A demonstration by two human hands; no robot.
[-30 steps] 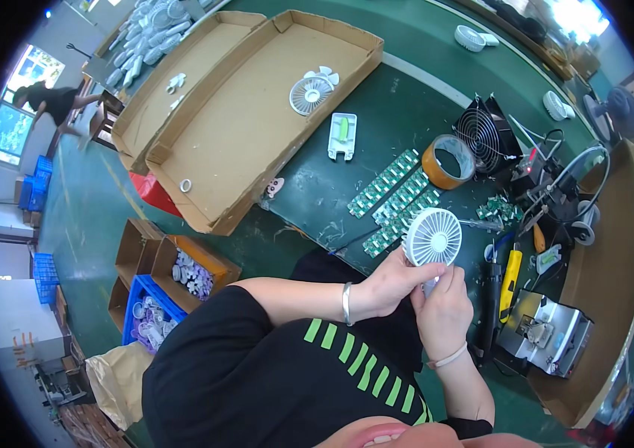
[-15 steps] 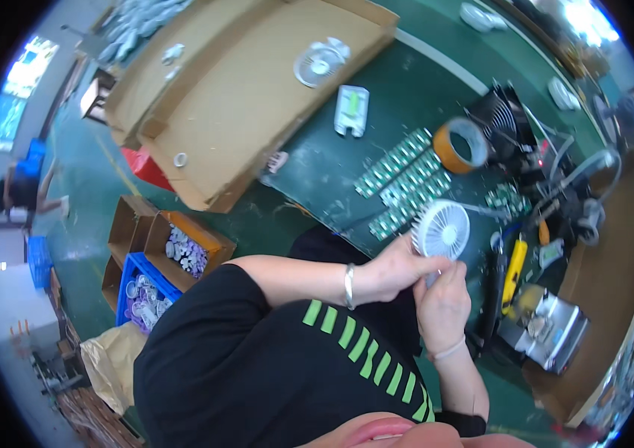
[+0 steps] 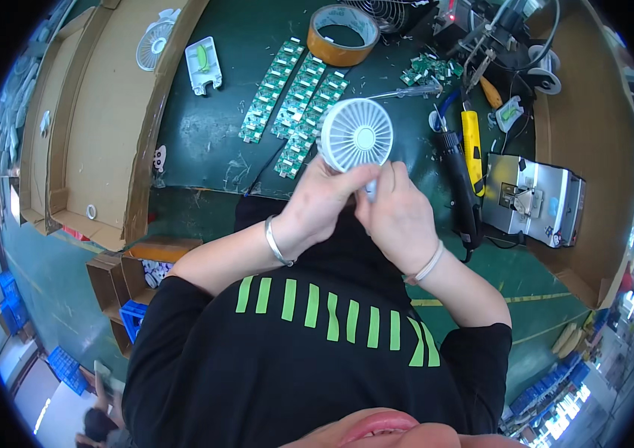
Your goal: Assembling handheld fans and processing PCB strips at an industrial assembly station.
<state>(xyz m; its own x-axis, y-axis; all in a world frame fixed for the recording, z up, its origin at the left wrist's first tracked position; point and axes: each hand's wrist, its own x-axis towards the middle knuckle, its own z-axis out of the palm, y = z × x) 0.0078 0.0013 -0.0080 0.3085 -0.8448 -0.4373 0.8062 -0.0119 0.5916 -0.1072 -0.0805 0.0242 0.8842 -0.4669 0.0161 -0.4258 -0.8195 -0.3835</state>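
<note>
A white handheld fan (image 3: 359, 136) with a round slatted guard is held in front of me, over the table's near edge. My left hand (image 3: 326, 196) is closed round the base of its head, thumb across the front. Beside it, my right hand (image 3: 399, 213) has its fingers wrapped about the handle, most of which they hide. Just beyond the fan lie strips of small green circuit boards (image 3: 302, 95), partly covered by the fan head. A screwdriver (image 3: 414, 91) with a clear handle rests on the table behind the fan, its shaft pointing toward it.
At the left stands a cardboard tray (image 3: 100, 112) with another fan part (image 3: 155, 45). A white casing (image 3: 203, 66) and a roll of brown tape (image 3: 343, 36) lie farther back. On the right are a yellow-handled tool (image 3: 472, 153), a black tool (image 3: 459, 187) and a metal fixture (image 3: 533, 198).
The view has swung to the right, so the table and my hands appear farther left and higher. Both hands keep hold of the fan, whose face now turns more toward me.
</note>
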